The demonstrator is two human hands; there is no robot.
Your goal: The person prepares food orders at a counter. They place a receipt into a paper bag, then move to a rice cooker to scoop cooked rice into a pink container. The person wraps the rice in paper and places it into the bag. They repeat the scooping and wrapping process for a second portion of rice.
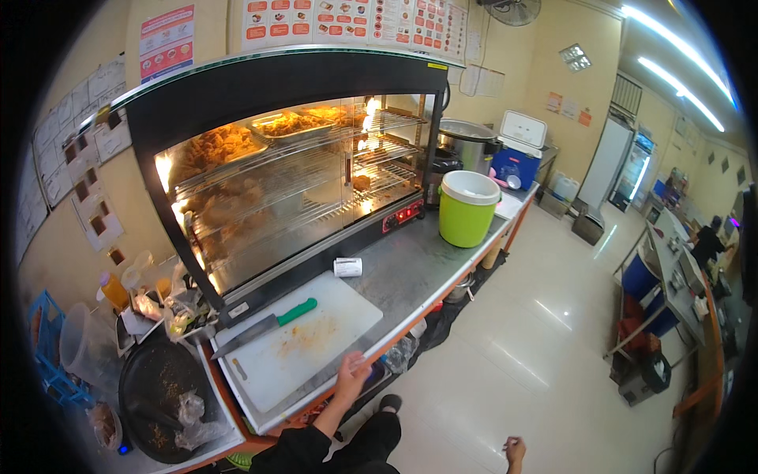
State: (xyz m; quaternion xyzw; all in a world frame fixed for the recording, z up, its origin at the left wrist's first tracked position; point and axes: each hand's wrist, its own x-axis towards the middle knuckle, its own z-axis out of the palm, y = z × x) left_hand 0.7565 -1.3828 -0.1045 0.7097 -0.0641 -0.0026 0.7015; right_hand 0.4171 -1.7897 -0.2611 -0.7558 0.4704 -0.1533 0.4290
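At the counter's front edge, my left hand (pixel 350 380) has its fingers bent beside the rim, with no object seen in it; whether it touches the rim is hard to tell. Behind it lies a white plastic cutting board (pixel 355 308) with orange-brown stains. Across that board rests a knife with a green handle (pixel 298 311), its blade pointing left. A small white paper roll (pixel 347 267) lies by the board's far corner. My right hand (pixel 514 451) hangs over the tiled floor at the bottom, fingers loosely curled; its palm is hidden.
A lit glass food warmer (pixel 284 172) holds trays of fried food (pixel 293 124). Further along the steel counter (pixel 397 284) stand a green bucket (pixel 468 216) and a blue cooler (pixel 517 165). At left sits a round black pan (pixel 160 379). Another person (pixel 707 243) is across the aisle.
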